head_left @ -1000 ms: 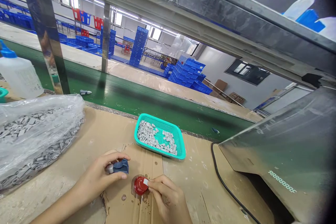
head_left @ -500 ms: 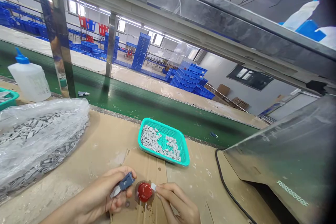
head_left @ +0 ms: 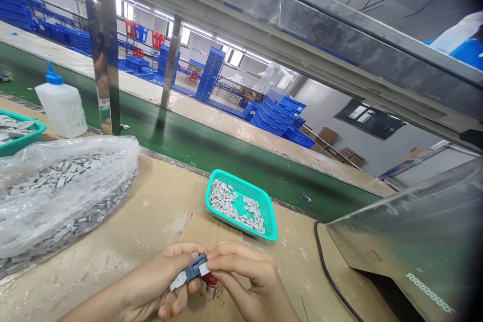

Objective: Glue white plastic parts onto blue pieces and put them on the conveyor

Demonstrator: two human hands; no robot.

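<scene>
Between thumb and fingers my left hand (head_left: 171, 276) grips a dark blue plastic part (head_left: 193, 267) with a light grey end piece (head_left: 178, 282). My right hand (head_left: 245, 276) pinches a small light grey plastic piece (head_left: 204, 269) and holds it against the open face of the dark blue part; whether it is seated I cannot tell. Just below and behind the fingers is a round red pot (head_left: 211, 279), mostly hidden by the hands. Beyond them stands a turquoise basket (head_left: 276, 231) with many small grey pieces (head_left: 222, 198) inside.
A clear plastic bag (head_left: 75, 226) of grey parts fills the left of the bench. Behind it stand a white bottle with a blue cap (head_left: 62, 108) and another turquoise basket (head_left: 28, 137). A green conveyor belt (head_left: 181, 136) runs behind; a black cable (head_left: 324, 266) lies right.
My right hand has moved left from the red pot's edge, bringing the grey piece onto the dark blue part. My left hand has shifted right and turned that part. The view has swung slightly left.
</scene>
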